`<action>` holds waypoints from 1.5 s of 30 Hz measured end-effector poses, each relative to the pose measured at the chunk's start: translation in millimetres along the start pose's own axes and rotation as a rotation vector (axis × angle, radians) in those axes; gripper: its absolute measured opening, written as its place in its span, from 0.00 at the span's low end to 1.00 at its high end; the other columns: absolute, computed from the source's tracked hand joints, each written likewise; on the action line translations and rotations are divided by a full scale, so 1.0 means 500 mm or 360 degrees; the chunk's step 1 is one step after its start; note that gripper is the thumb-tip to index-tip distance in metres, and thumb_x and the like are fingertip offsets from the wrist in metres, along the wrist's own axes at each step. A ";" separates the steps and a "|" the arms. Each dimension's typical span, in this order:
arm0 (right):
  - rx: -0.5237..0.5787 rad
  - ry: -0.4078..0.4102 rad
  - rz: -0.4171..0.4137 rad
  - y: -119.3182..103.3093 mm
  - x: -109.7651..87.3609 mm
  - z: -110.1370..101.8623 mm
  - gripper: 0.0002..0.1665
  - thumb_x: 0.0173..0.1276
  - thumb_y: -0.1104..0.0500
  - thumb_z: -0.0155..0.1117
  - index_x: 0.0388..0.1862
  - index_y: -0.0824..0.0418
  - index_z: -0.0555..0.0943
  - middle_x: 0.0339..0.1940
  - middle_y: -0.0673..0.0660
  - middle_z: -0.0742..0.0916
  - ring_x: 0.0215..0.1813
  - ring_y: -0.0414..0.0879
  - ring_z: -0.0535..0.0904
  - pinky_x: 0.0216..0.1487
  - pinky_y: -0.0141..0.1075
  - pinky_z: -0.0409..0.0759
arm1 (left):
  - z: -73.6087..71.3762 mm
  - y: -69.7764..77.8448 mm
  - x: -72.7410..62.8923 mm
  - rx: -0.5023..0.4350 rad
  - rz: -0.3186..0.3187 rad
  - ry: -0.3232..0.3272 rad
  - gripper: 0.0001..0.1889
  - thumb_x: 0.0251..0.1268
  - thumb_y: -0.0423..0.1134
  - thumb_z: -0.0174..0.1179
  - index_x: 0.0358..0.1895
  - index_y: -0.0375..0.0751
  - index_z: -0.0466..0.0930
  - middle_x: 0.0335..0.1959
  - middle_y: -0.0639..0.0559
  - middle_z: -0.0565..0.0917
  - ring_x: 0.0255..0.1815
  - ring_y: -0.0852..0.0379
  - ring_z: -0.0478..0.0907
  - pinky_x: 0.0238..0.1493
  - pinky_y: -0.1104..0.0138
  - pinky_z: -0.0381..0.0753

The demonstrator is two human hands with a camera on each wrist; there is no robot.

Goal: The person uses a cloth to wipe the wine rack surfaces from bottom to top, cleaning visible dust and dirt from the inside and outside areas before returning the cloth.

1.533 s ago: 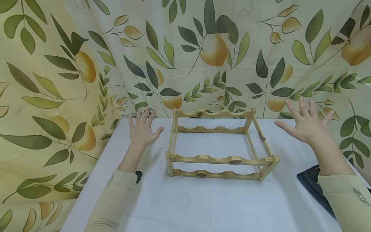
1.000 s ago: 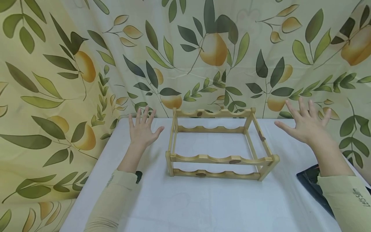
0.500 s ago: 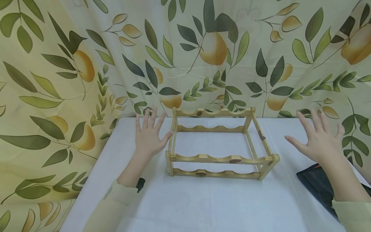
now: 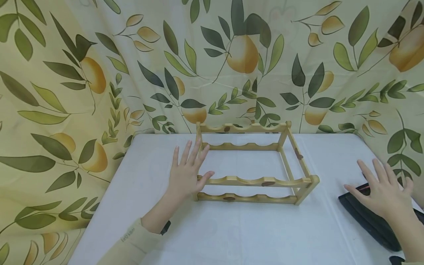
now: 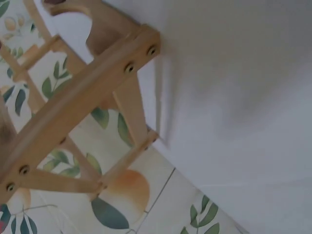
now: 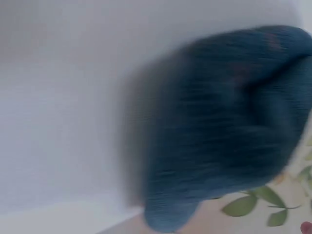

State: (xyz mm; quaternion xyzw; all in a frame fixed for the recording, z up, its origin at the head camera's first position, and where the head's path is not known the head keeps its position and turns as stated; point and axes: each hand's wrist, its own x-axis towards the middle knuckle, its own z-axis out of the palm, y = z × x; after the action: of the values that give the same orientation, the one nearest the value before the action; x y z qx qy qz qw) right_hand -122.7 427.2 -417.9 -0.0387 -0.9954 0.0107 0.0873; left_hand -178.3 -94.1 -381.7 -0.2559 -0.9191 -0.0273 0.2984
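A pale wooden rack with scalloped rails (image 4: 258,182), like a small wine rack, stands in the middle of the white table. My left hand (image 4: 185,178) reaches over its left end, fingers spread and straight, overlapping the left posts in the head view. The left wrist view shows the rack's end frame (image 5: 73,105) with screw heads, and no fingers. At the right, my right hand (image 4: 385,195) hovers over a folded dark blue cloth (image 4: 367,221), its fingers spread and holding nothing visible. That cloth (image 6: 219,126) fills much of the right wrist view, blurred.
The white-covered table (image 4: 251,235) runs back to a curtain (image 4: 245,84) printed with leaves and yellow fruit, which also hangs along the left side. Black bands (image 4: 165,228) sit at the wrists.
My left hand has moved right and nearer, from beside the rack to over its left end. My right hand has come down and right, to the dark cloth. The rack has stayed put.
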 end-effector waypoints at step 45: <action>-0.0224 -0.0411 0.0305 0.067 -0.093 0.128 0.60 0.51 0.29 0.57 0.65 0.70 0.49 0.50 0.81 0.57 0.51 0.82 0.53 0.54 0.72 0.44 | 0.098 0.062 -0.056 0.0358 0.0249 0.0435 0.18 0.71 0.54 0.24 0.50 0.48 0.57 0.43 0.49 0.59 0.40 0.52 0.57 0.48 0.59 0.55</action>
State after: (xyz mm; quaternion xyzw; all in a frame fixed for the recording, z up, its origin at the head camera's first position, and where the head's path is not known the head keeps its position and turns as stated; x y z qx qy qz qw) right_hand -85.9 455.8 -489.9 -0.1377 -0.9884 -0.0459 -0.0457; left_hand -170.0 -70.0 -441.1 -0.2856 -0.8445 0.0645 0.4485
